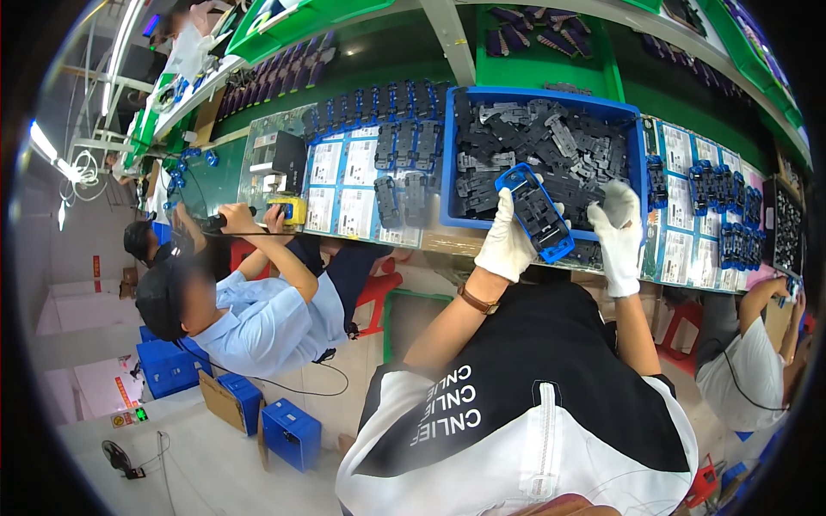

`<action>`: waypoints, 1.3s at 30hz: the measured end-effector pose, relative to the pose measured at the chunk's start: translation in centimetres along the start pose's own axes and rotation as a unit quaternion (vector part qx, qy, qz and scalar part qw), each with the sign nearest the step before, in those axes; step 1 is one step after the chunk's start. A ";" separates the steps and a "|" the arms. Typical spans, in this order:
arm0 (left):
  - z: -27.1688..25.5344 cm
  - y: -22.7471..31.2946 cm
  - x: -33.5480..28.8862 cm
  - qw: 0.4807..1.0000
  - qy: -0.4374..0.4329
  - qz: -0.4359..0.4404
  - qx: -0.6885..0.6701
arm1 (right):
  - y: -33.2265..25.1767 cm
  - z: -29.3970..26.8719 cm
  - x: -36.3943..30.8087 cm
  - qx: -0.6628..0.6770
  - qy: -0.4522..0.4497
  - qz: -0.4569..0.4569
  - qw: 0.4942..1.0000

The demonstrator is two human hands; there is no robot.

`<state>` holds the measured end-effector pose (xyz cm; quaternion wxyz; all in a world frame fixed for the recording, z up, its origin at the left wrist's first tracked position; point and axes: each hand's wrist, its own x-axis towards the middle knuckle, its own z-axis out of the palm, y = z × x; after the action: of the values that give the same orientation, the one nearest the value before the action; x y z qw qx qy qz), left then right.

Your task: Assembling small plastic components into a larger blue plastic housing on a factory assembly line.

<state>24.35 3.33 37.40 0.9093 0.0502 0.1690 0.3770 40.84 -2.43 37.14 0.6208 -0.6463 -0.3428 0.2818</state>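
My left hand (506, 241), in a white glove, grips a blue frame with a black chassis-like part (535, 211) seated in it. It is tilted in front of the blue bin (447, 185). My right hand (618, 236), also gloved, is raised just right of that piece, over the bin's near right corner. Its thumb stands apart from its blurred fingers, and I see nothing held in it. Loose black plastic parts (564, 138) fill the bin in a jumbled heap.
Rows of blue-and-black assemblies (404, 142) stand on printed sheets (354, 163) left of the bin, with more assemblies (714, 185) to its right. A co-worker in a light blue shirt (275, 318) works on the left, another in grey (736, 378) on the right. A green shelf (594, 77) stands behind.
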 end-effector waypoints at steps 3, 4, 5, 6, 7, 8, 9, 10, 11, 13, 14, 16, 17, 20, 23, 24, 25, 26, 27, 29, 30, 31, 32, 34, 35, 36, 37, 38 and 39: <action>-0.9 0.1 0.1 0.999 0.031 0.010 -0.012 | -3.8 -0.4 0.3 -0.332 -0.073 -0.297 0.892; -1.0 0.0 0.1 0.999 0.032 0.011 -0.011 | -3.8 -0.7 0.7 -0.407 -0.118 -0.359 0.831; -0.9 -0.1 0.1 0.999 0.032 0.004 -0.020 | -3.8 -0.4 0.9 -0.427 -0.145 -0.395 0.800; -0.8 -0.1 0.0 0.999 0.031 -0.003 -0.030 | -2.9 0.1 1.0 -0.410 -0.150 -0.396 0.808; -0.7 -0.1 -0.1 0.999 0.026 -0.002 -0.028 | -1.8 0.5 0.9 -0.410 -0.140 -0.403 0.806; -0.8 -0.1 0.0 0.999 0.027 0.000 -0.029 | -0.9 0.5 0.9 -0.413 -0.131 -0.410 0.803; -0.8 -0.2 0.0 0.999 0.017 -0.003 -0.032 | -0.5 0.3 1.0 -0.412 -0.132 -0.411 0.803; -0.8 -0.2 0.1 0.999 0.007 -0.005 -0.035 | -0.1 0.1 1.1 -0.419 -0.118 -0.405 0.804; -0.7 -0.1 0.0 0.999 0.011 -0.007 -0.039 | 0.0 0.3 1.1 -0.423 -0.106 -0.401 0.806; -0.9 -0.2 0.0 0.999 0.023 0.005 -0.027 | -0.7 0.9 1.2 -0.418 -0.104 -0.414 0.802; -0.8 -0.4 0.1 0.999 0.032 0.008 -0.016 | -1.2 1.1 1.1 -0.432 -0.110 -0.415 0.793; -0.5 -0.6 0.2 0.999 0.043 0.009 -0.027 | -0.6 1.3 0.5 -0.439 -0.139 -0.405 0.790; -0.6 -0.6 0.2 0.998 0.046 0.007 -0.031 | -0.2 1.3 0.3 -0.446 -0.137 -0.400 0.789; -0.3 -0.9 0.3 0.998 0.056 0.007 -0.020 | 0.3 1.7 -0.2 -0.425 -0.094 -0.371 0.821; -0.3 -1.1 0.3 0.999 0.044 0.005 -0.014 | -0.3 1.6 -0.1 -0.424 -0.103 -0.388 0.812; -0.4 -1.2 0.3 0.999 0.045 0.005 -0.015 | -0.3 1.7 0.0 -0.417 -0.115 -0.393 0.812; -0.5 -1.2 0.3 0.999 0.044 0.007 -0.003 | -0.1 1.8 0.1 -0.417 -0.116 -0.392 0.812; -0.4 -1.2 0.2 0.999 0.042 0.007 0.009 | 0.2 1.8 0.3 -0.417 -0.093 -0.388 0.817; -0.3 -1.4 0.3 0.999 0.042 0.006 0.009 | 0.4 1.8 0.4 -0.417 -0.071 -0.383 0.821; -0.2 -1.7 0.5 0.997 0.058 0.050 0.026 | 0.0 1.2 0.5 -0.387 0.005 -0.358 0.850; -0.4 -1.5 0.5 0.996 0.060 0.053 0.027 | -0.7 0.8 0.5 -0.358 0.032 -0.342 0.868; -0.6 -1.4 0.7 0.997 0.049 0.064 0.021 | -1.7 0.6 -0.1 -0.339 0.024 -0.327 0.882; -0.8 -1.4 0.7 0.997 0.037 0.071 0.015 | -2.5 0.6 -0.8 -0.339 0.024 -0.325 0.883; -0.5 -1.3 0.4 0.996 0.032 0.080 0.032 | -4.0 1.6 -2.5 -0.305 -0.062 -0.361 0.879; -0.4 -1.6 0.7 0.994 0.051 0.089 0.039 | -4.5 2.0 -3.2 -0.333 -0.081 -0.368 0.864; -0.3 -1.8 0.9 0.992 0.070 0.099 0.046 | -4.4 2.2 -3.6 -0.355 -0.099 -0.358 0.858; -0.8 -2.0 1.0 0.993 0.069 0.087 0.047 | -4.0 2.5 -3.6 -0.360 -0.091 -0.366 0.853; -0.7 -2.1 0.9 0.993 0.069 0.085 0.048 | -3.6 2.8 -3.7 -0.365 -0.084 -0.373 0.849; -0.5 -2.2 0.9 0.993 0.061 0.085 0.046 | -3.4 2.9 -3.7 -0.364 -0.083 -0.372 0.850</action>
<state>26.25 2.38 36.18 0.8585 0.0830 0.2363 0.4476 36.00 -3.64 40.08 0.3684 -0.6244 -0.6859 -0.0628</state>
